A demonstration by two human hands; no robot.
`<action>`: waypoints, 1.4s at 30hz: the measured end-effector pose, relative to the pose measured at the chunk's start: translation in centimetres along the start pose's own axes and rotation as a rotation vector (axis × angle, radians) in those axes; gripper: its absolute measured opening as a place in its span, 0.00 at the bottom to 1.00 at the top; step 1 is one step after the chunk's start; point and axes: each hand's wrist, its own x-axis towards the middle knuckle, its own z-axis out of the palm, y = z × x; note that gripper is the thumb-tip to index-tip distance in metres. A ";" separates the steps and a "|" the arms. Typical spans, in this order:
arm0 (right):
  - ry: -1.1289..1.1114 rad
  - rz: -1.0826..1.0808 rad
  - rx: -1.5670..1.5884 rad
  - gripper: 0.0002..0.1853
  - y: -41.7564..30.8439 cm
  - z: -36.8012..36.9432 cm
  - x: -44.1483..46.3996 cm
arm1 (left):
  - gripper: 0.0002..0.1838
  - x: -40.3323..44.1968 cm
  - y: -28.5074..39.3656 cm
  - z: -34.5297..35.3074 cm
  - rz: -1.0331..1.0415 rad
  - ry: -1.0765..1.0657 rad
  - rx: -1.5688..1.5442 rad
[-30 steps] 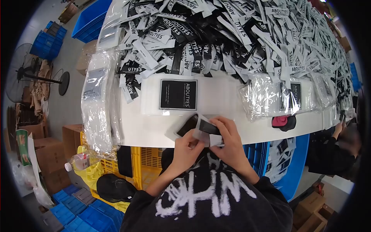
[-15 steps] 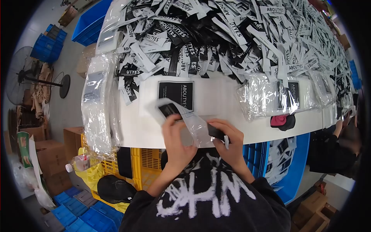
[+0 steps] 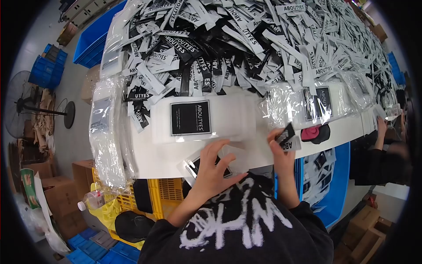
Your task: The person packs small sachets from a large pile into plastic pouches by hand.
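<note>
My left hand [image 3: 215, 171] is spread with its fingers apart over a clear plastic bag with a black label [image 3: 192, 168], at the table's near edge. In my right hand [image 3: 281, 152] are small black and white packets [image 3: 288, 140], pinched between thumb and fingers. Beyond my left hand lies a stack of white bags with a black ABOUTYES label [image 3: 190, 118]. A large heap of black and white packets [image 3: 198, 48] covers the far part of the white table [image 3: 154, 160].
Plastic-wrapped bag stacks [image 3: 105, 132] lie on the left and others [image 3: 323, 103] on the right. A pink and black item [image 3: 315, 133] sits near the right edge. Below are a yellow crate [image 3: 169, 189] and a blue bin [image 3: 336, 189]. A co-worker's sleeve [image 3: 373, 169] shows at right.
My hands have moved apart. The clear bag, earlier held up between them, is now low under my left hand, while my right hand has moved right with packets. The view has shifted slightly.
</note>
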 end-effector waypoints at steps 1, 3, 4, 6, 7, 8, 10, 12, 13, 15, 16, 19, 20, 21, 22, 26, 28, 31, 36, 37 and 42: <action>-0.034 -0.107 -0.187 0.08 0.1 -0.9 0.9 | 0.33 -0.3 -0.1 -0.1 -0.023 -0.003 -0.015; -0.010 -0.020 -0.244 0.07 -0.4 -0.8 1.0 | 0.32 -0.6 0.0 -0.3 -0.047 -0.021 -0.010; -0.001 0.018 -0.272 0.07 -0.7 -0.7 1.1 | 0.32 -0.4 0.2 -0.5 -0.044 -0.031 0.011; 0.020 -0.126 0.002 0.09 -0.9 0.6 0.4 | 0.32 -0.2 0.4 -0.6 -0.049 -0.051 0.031; -0.003 -0.191 0.257 0.09 -1.1 1.1 -0.1 | 0.33 0.0 0.5 -0.5 -0.052 -0.058 0.029; -0.024 -0.254 0.511 0.10 -1.3 1.7 -0.4 | 0.34 0.0 0.7 -0.4 -0.054 -0.068 0.024; -0.144 -0.171 0.654 0.12 -1.3 3.7 -0.5 | 0.32 -0.1 1.0 0.2 -0.038 0.024 -0.071; -0.252 -0.019 0.285 0.14 -0.6 4.0 -0.8 | 0.32 -0.3 0.9 0.4 0.001 0.079 -0.087; -0.324 0.032 0.257 0.16 -0.3 3.8 -0.8 | 0.32 -0.5 0.8 0.4 0.025 0.095 -0.055; -0.478 0.143 0.198 0.20 0.0 3.6 -0.8 | 0.33 -0.6 0.6 0.2 0.026 0.118 -0.013; -0.474 0.195 0.344 0.21 0.1 3.7 -0.8 | 0.33 -0.6 0.6 0.1 0.005 0.124 -0.005; -0.448 0.246 0.570 0.28 -0.9 4.1 -0.8 | 0.34 -0.4 0.7 0.2 -0.007 0.096 -0.020; -0.451 0.229 0.494 0.28 -0.9 4.2 -0.5 | 0.34 -0.3 0.7 0.2 0.001 0.079 -0.032; -0.452 0.210 0.418 0.29 -0.9 4.2 -0.3 | 0.34 -0.3 0.8 0.3 0.000 0.095 -0.023; -0.453 0.190 0.343 0.29 -0.9 4.2 -0.1 | 0.34 -0.3 0.8 0.3 0.000 0.112 -0.013; -0.487 0.313 0.583 0.29 -1.4 4.0 -0.5 | 0.34 0.0 0.7 -0.3 -0.030 0.090 -0.005; -0.483 0.234 0.305 0.28 -1.6 4.1 -0.8 | 0.36 -0.4 0.9 -0.2 0.006 0.132 -0.066; -0.458 0.269 0.248 0.19 -1.2 4.2 -0.8 | 0.37 -0.4 1.0 -0.1 -0.001 0.186 -0.013; -0.510 0.243 0.039 0.16 -1.6 3.7 -0.6 | 0.38 -0.8 1.1 0.1 0.025 0.203 0.043; -0.563 0.176 -0.084 0.16 -2.0 3.8 -0.6 | 0.39 -0.7 1.4 0.1 0.031 0.184 0.054; -0.341 0.420 0.081 0.14 -1.9 3.9 -1.0 | 0.50 0.6 1.7 -2.4 -0.095 0.049 -0.097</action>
